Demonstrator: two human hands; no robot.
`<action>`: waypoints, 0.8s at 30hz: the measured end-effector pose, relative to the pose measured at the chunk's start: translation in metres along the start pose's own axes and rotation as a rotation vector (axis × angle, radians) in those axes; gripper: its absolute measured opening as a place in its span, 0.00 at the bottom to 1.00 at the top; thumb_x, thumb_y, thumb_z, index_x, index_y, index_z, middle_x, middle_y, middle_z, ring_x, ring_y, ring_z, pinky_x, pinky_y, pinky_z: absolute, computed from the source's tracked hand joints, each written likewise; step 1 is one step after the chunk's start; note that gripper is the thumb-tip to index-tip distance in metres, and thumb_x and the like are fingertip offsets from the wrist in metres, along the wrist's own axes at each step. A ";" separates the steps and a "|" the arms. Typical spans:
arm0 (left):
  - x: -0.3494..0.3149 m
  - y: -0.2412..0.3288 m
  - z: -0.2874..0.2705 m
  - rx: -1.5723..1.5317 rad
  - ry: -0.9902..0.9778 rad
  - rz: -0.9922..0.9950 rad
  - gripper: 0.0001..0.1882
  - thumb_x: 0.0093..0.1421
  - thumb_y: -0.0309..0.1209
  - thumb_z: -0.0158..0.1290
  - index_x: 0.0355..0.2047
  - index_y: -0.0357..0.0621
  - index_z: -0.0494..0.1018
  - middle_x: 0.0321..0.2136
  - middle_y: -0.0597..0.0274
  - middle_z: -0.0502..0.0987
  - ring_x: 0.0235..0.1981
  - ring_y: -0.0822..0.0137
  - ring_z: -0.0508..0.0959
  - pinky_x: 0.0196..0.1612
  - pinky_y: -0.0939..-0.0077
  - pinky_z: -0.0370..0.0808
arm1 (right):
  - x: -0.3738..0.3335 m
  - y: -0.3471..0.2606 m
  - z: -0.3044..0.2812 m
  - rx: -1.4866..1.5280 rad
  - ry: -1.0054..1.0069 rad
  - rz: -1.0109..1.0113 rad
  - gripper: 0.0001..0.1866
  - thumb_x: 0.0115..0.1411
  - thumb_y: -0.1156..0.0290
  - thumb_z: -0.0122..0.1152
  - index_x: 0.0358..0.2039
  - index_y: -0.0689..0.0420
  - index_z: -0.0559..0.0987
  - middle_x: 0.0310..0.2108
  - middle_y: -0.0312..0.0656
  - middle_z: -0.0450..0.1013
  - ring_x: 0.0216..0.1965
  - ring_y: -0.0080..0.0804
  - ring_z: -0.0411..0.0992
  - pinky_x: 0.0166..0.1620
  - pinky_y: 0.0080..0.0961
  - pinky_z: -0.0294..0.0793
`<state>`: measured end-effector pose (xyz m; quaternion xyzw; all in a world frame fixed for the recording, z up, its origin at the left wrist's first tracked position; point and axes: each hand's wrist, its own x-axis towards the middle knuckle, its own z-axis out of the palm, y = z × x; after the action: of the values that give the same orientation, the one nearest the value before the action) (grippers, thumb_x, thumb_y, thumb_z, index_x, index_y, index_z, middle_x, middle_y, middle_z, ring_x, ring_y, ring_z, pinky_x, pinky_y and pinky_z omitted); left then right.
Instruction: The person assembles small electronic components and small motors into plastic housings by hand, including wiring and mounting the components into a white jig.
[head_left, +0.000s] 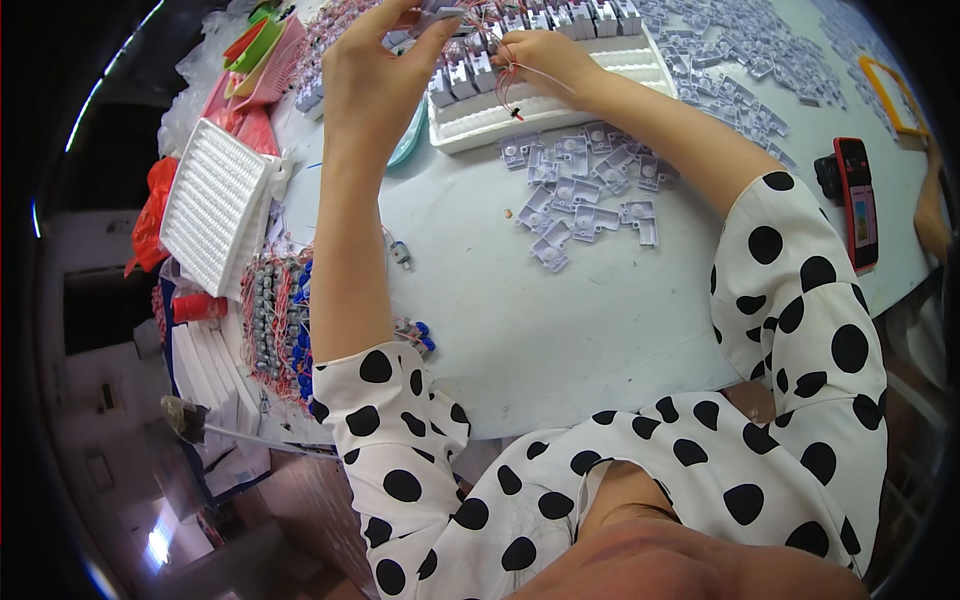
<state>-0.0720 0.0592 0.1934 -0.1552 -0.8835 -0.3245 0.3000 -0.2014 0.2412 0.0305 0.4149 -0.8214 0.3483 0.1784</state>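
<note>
At the top of the head view, my left hand (370, 75) is raised, its fingers closed on a small light-grey plastic housing (440, 15). Over the white foam tray (470, 139), my right hand (550, 62) pinches thin red and white wires (511, 72); their loose ends hang down in front of the tray. Rows of upright grey housings with wires (462, 80) stand in that tray. Between tray and table front lie several loose housings (575, 192), open side up. Where the wires lead among the rows is hidden by my fingers.
Heaped housings (725, 70) spread across the back right. A red-cased phone (858, 205) stands at right, near an orange frame (892, 97) and another person's arm (932, 210). Stacked white trays (215, 200), small wired motors (275, 325) and a turquoise dish (408, 143) lie left.
</note>
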 end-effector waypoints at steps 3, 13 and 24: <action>-0.003 -0.002 0.001 0.005 0.009 -0.041 0.19 0.55 0.29 0.67 0.46 0.34 0.80 0.36 0.51 0.85 0.40 0.65 0.84 0.46 0.71 0.77 | 0.001 -0.003 0.000 -0.207 -0.048 -0.113 0.06 0.60 0.74 0.63 0.37 0.59 0.80 0.37 0.43 0.77 0.36 0.40 0.79 0.40 0.31 0.78; -0.001 -0.011 0.001 0.097 0.062 0.040 0.20 0.55 0.31 0.66 0.46 0.33 0.80 0.35 0.51 0.85 0.38 0.63 0.84 0.44 0.70 0.78 | 0.003 -0.008 -0.013 -0.165 -0.025 -0.068 0.07 0.63 0.71 0.61 0.37 0.60 0.79 0.38 0.44 0.75 0.40 0.47 0.77 0.42 0.39 0.75; 0.027 -0.020 0.009 0.058 0.075 -0.076 0.21 0.56 0.39 0.64 0.45 0.36 0.81 0.35 0.52 0.85 0.35 0.60 0.85 0.42 0.70 0.79 | -0.010 -0.019 -0.034 -0.047 -0.104 0.031 0.17 0.60 0.76 0.61 0.51 0.57 0.80 0.50 0.45 0.76 0.46 0.44 0.77 0.52 0.34 0.76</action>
<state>-0.1060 0.0523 0.1950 -0.1007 -0.8859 -0.3156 0.3248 -0.1802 0.2634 0.0557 0.4152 -0.8439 0.3097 0.1396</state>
